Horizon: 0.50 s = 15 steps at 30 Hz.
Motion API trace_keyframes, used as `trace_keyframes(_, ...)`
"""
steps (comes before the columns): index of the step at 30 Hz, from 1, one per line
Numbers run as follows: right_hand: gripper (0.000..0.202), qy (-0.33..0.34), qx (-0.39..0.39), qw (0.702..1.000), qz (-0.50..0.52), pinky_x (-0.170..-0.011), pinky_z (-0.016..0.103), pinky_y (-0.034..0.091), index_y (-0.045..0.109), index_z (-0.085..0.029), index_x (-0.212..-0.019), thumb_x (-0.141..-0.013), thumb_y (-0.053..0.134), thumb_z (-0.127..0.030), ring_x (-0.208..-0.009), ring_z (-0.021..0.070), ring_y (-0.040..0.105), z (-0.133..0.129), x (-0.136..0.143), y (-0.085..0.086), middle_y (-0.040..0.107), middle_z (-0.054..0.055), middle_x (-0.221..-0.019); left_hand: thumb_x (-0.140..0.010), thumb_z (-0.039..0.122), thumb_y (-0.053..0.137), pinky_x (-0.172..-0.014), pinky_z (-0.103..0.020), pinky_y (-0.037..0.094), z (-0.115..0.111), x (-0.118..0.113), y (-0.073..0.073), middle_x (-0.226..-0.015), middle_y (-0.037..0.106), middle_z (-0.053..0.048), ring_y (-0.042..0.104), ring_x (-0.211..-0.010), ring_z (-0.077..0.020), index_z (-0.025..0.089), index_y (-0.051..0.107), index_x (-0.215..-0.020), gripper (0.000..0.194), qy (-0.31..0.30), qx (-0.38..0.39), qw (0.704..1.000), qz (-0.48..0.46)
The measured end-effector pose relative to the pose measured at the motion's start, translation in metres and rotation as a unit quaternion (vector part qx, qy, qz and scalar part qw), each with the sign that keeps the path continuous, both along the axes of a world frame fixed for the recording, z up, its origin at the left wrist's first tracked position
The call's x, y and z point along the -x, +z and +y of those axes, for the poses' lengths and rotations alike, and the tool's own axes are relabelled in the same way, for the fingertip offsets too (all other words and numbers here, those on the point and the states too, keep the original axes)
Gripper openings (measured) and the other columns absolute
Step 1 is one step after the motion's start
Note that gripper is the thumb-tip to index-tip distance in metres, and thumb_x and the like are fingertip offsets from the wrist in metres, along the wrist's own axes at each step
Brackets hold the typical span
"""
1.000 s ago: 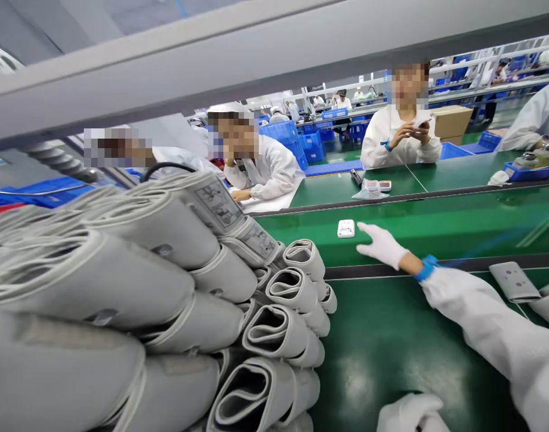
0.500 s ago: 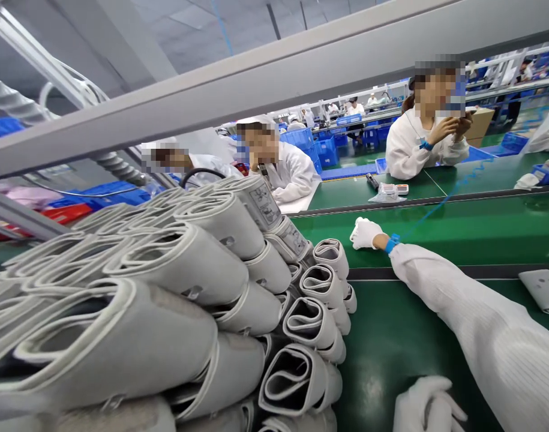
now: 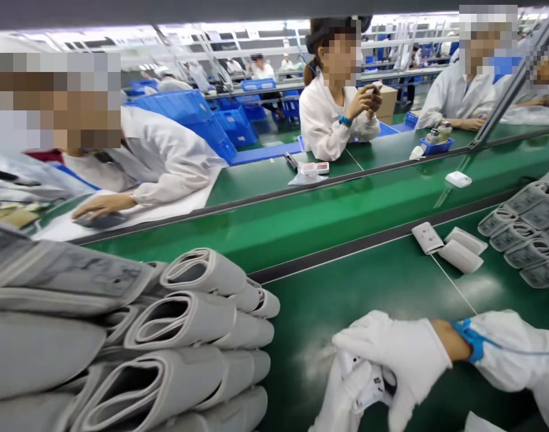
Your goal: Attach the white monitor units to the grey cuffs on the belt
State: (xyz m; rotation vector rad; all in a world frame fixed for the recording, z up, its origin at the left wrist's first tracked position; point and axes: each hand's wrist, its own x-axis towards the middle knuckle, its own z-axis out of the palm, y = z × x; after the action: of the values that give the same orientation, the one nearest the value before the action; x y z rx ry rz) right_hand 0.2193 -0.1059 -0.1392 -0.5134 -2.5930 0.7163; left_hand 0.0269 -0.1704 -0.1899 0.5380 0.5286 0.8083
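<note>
My right hand (image 3: 398, 348), in a white glove with a blue wrist strap (image 3: 470, 341) behind it, is closed over a small white device (image 3: 371, 387) with black printed marks. From below, my left hand (image 3: 341, 396), also gloved in white, grips the same device. The fingers of both hands cover most of it, so its full shape is hidden. Left of my hands rises a stack of rolled grey fabric cuffs (image 3: 202, 324), apart from them. The hands are above the green worktop (image 3: 301, 336).
Loose white pieces (image 3: 461, 257) lie by another row of rolled cuffs (image 3: 539, 228). A white device (image 3: 458, 179) sits on the green belt (image 3: 265, 210). Across it, co-workers in white coats sit; one person's hand (image 3: 104, 205) rests on a mouse. A frame bar (image 3: 503, 90) stands right.
The view has swung to the right. My right hand has drawn back from the belt to my left hand, and both now hold the white device.
</note>
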Motion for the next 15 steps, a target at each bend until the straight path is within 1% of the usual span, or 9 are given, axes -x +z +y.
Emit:
trace_keyframes(1,0.126,0.004,-0.024,0.999,-0.027,-0.109,0.051,0.042,0.034,-0.022,-0.159,-0.055,0.087,-0.07,-0.128,0.0396,0.057,0.007,-0.014,0.013,0.055,0.017,-0.146,-0.084,0.044,0.08,-0.062,-0.037,0.061,0.0,-0.001,0.004,-0.101,0.066,-0.011,0.067,-0.087,-0.0289,0.024,0.049,-0.148,0.074,-0.002,0.006,1.0,-0.003)
trace_keyframes(2,0.117,-0.027,-0.058,0.996,-0.069,-0.112,0.052,0.039,0.039,-0.027,-0.158,-0.059,0.088,-0.066,-0.135,0.0405,0.051,0.018,-0.031,0.027,0.053,0.014,-0.15,-0.088,0.042,0.077,-0.059,-0.034,0.06,-0.001,-0.001,0.007,-0.1,0.066,-0.011,0.066,-0.083,-0.0261,0.024,0.042,-0.154,0.077,0.0,0.015,1.0,-0.006)
trace_keyframes(3,0.11,-0.092,-0.106,0.984,-0.111,-0.115,0.056,0.034,0.041,-0.028,-0.157,-0.063,0.089,-0.059,-0.14,0.0434,0.045,0.031,-0.052,0.041,0.049,0.014,-0.155,-0.091,0.04,0.073,-0.057,-0.032,0.058,-0.001,-0.001,0.011,-0.1,0.066,-0.011,0.066,-0.08,-0.0237,0.025,0.034,-0.158,0.079,0.005,0.027,1.0,-0.009)
trace_keyframes(4,0.106,-0.182,-0.151,0.958,-0.163,-0.116,0.06,0.03,0.043,-0.028,-0.156,-0.064,0.091,-0.05,-0.145,0.0468,0.038,0.045,-0.075,0.053,0.043,0.015,-0.16,-0.094,0.038,0.069,-0.055,-0.029,0.056,-0.001,0.0,0.015,-0.101,0.065,-0.011,0.065,-0.077,-0.0217,0.025,0.026,-0.161,0.081,0.008,0.036,0.999,-0.012)
trace_keyframes(6,0.103,-0.336,-0.204,0.878,-0.273,-0.109,0.068,0.032,0.045,-0.029,-0.155,-0.062,0.089,-0.031,-0.146,0.0546,0.032,0.072,-0.121,0.066,0.037,0.017,-0.164,-0.097,0.038,0.064,-0.053,-0.026,0.052,-0.002,0.001,0.02,-0.102,0.065,-0.012,0.063,-0.072,-0.0185,0.024,0.019,-0.163,0.081,0.01,0.045,0.999,-0.019)
trace_keyframes(7,0.1,-0.382,-0.201,0.845,-0.316,-0.104,0.067,0.037,0.047,-0.027,-0.154,-0.062,0.086,-0.027,-0.141,0.0552,0.039,0.084,-0.142,0.066,0.039,0.019,-0.162,-0.097,0.039,0.064,-0.053,-0.026,0.051,-0.002,0.001,0.022,-0.103,0.065,-0.013,0.062,-0.07,-0.0175,0.023,0.02,-0.163,0.081,0.009,0.041,0.999,-0.023)
trace_keyframes(9,0.085,-0.408,-0.117,0.818,-0.388,-0.089,0.053,0.05,0.052,-0.025,-0.148,-0.068,0.079,-0.027,-0.117,0.0454,0.062,0.099,-0.17,0.058,0.056,0.019,-0.146,-0.098,0.039,0.062,-0.052,-0.026,0.05,-0.002,0.001,0.022,-0.105,0.064,-0.013,0.061,-0.065,-0.0156,0.023,0.022,-0.162,0.077,0.011,0.029,0.999,-0.027)
trace_keyframes(12,0.061,-0.432,-0.025,0.812,-0.392,-0.07,0.039,0.052,0.059,-0.021,-0.132,-0.077,0.073,-0.043,-0.085,0.0313,0.069,0.108,-0.176,0.047,0.067,0.012,-0.113,-0.098,0.036,0.061,-0.052,-0.026,0.048,-0.001,0.0,0.02,-0.108,0.063,-0.012,0.061,-0.064,-0.0152,0.026,0.026,-0.16,0.072,0.023,0.003,0.999,-0.026)
trace_keyframes(15,0.064,-0.472,-0.059,0.832,-0.284,-0.073,0.038,0.054,0.055,-0.021,-0.133,-0.079,0.071,-0.051,-0.082,0.0282,0.067,0.099,-0.144,0.054,0.061,0.011,-0.112,-0.098,0.035,0.06,-0.052,-0.027,0.048,0.006,0.0,0.021,-0.112,0.061,-0.013,0.063,-0.066,-0.016,0.024,0.03,-0.156,0.067,0.059,-0.037,0.998,-0.007)
